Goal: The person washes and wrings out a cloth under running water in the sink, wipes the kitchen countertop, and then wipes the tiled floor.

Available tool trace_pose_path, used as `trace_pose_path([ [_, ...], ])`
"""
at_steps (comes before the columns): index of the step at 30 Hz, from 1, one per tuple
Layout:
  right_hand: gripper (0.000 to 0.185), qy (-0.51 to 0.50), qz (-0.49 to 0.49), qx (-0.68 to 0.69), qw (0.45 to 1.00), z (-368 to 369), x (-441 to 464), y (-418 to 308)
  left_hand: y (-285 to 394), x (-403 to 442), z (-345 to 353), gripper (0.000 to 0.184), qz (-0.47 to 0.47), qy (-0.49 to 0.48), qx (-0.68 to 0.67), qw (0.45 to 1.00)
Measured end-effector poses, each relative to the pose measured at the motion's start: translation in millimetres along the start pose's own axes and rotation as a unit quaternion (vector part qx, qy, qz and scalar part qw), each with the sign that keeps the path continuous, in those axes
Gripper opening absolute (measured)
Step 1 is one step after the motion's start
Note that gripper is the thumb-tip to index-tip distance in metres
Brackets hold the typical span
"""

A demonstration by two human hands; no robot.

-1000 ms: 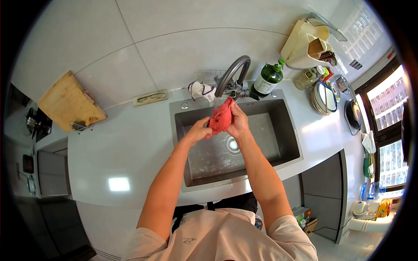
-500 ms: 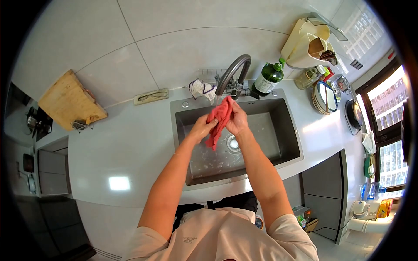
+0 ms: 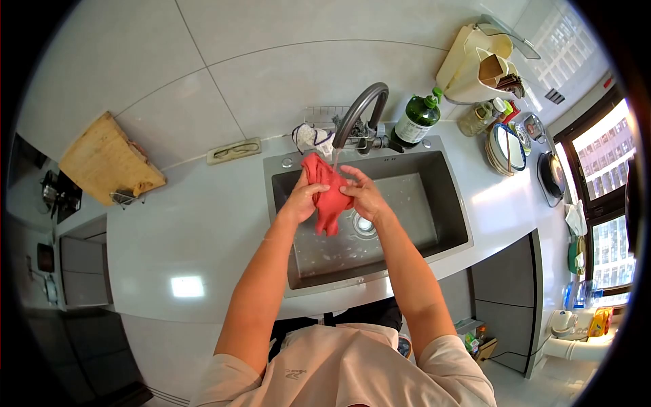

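A wet red cloth [image 3: 330,201] hangs over the grey sink [image 3: 434,237], just under the mouth of the curved faucet [image 3: 380,95]. My left hand [image 3: 300,201] grips its left side, thumb on top and the other fingers largely behind the fabric. On the right edge, my right hand [image 3: 368,198] holds the cloth with its thumb pressed on it, while the upper fingers reach out loosely. A thin stream of water [image 3: 336,157] runs down from the faucet onto the cloth. The lower end of the cloth dangles near the drain [image 3: 364,224].
Behind the sink stand a wire rack with a white cloth [image 3: 313,138] and a green pump bottle [image 3: 417,122]. Stacked bowls [image 3: 505,149], jars [image 3: 477,121] and a cream utensil holder [image 3: 468,74] are at right. A wooden cutting board [image 3: 112,159] leans on the left wall.
The cloth has gone from bunched and twisted to more spread out, shifting slightly left. My right hand has lowered its grip and loosened its upper fingers. Running water now shows.
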State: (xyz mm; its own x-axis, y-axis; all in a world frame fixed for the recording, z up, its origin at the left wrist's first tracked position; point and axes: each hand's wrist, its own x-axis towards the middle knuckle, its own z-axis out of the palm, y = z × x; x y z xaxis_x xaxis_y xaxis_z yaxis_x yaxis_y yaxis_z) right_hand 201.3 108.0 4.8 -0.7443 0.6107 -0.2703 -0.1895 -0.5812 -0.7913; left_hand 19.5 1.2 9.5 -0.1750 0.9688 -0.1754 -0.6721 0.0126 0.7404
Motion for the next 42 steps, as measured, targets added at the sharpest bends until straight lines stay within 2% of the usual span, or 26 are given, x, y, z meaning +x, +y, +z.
trace_pose_path([
  [2, 0.048, 0.004, -0.034, -0.055, 0.998, -9.0, 8.1, 0.0, 1.1, 2.9, -7.7, 0.077, 0.006, 0.004, 0.031, 0.999],
  [5, 0.051, -0.013, -0.076, -0.196, 0.978, -9.6, 4.7, -13.7, 18.2, -3.2, -4.3, 0.083, -0.047, 0.077, 0.277, 0.957],
  [6, 0.048, 0.000, -0.123, -0.323, 0.938, -9.4, 2.4, -17.5, 16.7, 0.8, -14.6, 0.085, -0.041, 0.058, 0.277, 0.958],
  [8, 0.045, 0.028, -0.207, -0.556, 0.805, -11.3, -3.0, -23.7, 5.1, 12.5, -39.8, 0.089, -0.030, 0.019, 0.276, 0.961],
  [11, 0.037, 0.086, -0.230, -0.580, 0.776, -28.7, 6.6, -19.1, 13.3, 6.5, -25.1, 0.088, -0.080, 0.181, 0.317, 0.927],
  [14, 0.026, 0.152, -0.214, -0.566, 0.781, -23.6, 5.8, -23.0, 23.3, -10.3, -17.1, 0.075, -0.035, 0.103, 0.319, 0.942],
  [16, 0.016, 0.160, -0.242, -0.551, 0.782, -38.3, 17.5, -15.8, 20.1, -8.6, -34.0, 0.063, 0.004, 0.036, 0.496, 0.868],
  [17, 0.013, 0.151, -0.222, -0.508, 0.819, -46.3, 21.5, -11.1, 15.4, -6.8, -43.6, 0.057, 0.022, 0.003, 0.576, 0.817],
  [18, 0.012, 0.144, -0.202, -0.463, 0.851, -42.1, 20.4, -13.9, 12.2, -5.4, -47.3, 0.053, 0.040, 0.029, 0.613, 0.788],
  [20, 0.015, 0.103, -0.090, -0.283, 0.949, -34.7, 15.7, -20.4, 5.4, -2.2, -53.4, 0.045, 0.076, 0.080, 0.682, 0.723],
  [23, 0.017, 0.059, -0.113, -0.024, 0.992, -31.7, 22.1, -11.8, -19.2, 10.4, -81.7, 0.042, 0.127, 0.133, 0.636, 0.749],
  [24, 0.017, 0.068, -0.100, 0.006, 0.993, -25.0, 20.7, -11.6, -16.0, 8.2, -76.7, 0.043, 0.037, 0.143, 0.523, 0.839],
  [25, 0.017, 0.077, -0.087, 0.036, 0.993, -14.4, 17.2, -14.7, -7.7, 5.4, -63.7, 0.043, -0.052, 0.148, 0.395, 0.905],
  [26, 0.018, 0.086, -0.075, 0.067, 0.991, -5.0, 15.4, -16.6, -0.1, 2.6, -49.4, 0.044, -0.140, 0.149, 0.256, 0.945],
  [29, 0.018, 0.162, -0.080, 0.078, 0.980, 9.5, 20.2, -7.1, 9.3, -6.5, -10.9, 0.046, -0.155, 0.226, -0.001, 0.962],
  [30, 0.020, 0.169, -0.083, 0.092, 0.978, 30.3, 9.6, -12.7, 6.7, -3.4, -9.9, 0.045, -0.156, 0.216, -0.049, 0.963],
  [32, 0.020, 0.157, -0.132, 0.016, 0.979, 20.8, 22.4, 17.2, -0.6, 10.0, -14.0, 0.043, -0.156, 0.194, -0.145, 0.958],
  [34, 0.021, 0.160, -0.188, -0.081, 0.966, 29.8, 20.9, 39.7, -20.2, 30.2, -23.2, 0.044, -0.083, 0.194, -0.179, 0.961],
  [35, 0.021, 0.162, -0.205, -0.182, 0.948, 38.8, 17.3, 47.2, -31.0, 41.7, -28.4, 0.045, -0.046, 0.192, -0.195, 0.961],
  [37, 0.023, 0.162, -0.232, -0.375, 0.883, 64.9, 4.7, 49.3, -55.8, 63.2, -43.9, 0.041, -0.037, 0.241, -0.107, 0.964],
  [38, 0.030, 0.154, -0.240, -0.420, 0.862, 85.5, -7.9, 37.4, -64.8, 68.6, -44.8, 0.040, -0.033, 0.265, -0.064, 0.962],
  [41, 0.038, 0.251, -0.164, -0.542, 0.785, 58.0, 27.8, 19.7, -49.7, 48.8, 18.8, 0.033, -0.119, 0.222, -0.155, 0.955],
  [42, 0.046, 0.302, -0.148, -0.530, 0.779, 49.3, 38.1, 8.1, -49.3, 42.7, 29.4, 0.030, -0.131, 0.196, -0.152, 0.960],
])
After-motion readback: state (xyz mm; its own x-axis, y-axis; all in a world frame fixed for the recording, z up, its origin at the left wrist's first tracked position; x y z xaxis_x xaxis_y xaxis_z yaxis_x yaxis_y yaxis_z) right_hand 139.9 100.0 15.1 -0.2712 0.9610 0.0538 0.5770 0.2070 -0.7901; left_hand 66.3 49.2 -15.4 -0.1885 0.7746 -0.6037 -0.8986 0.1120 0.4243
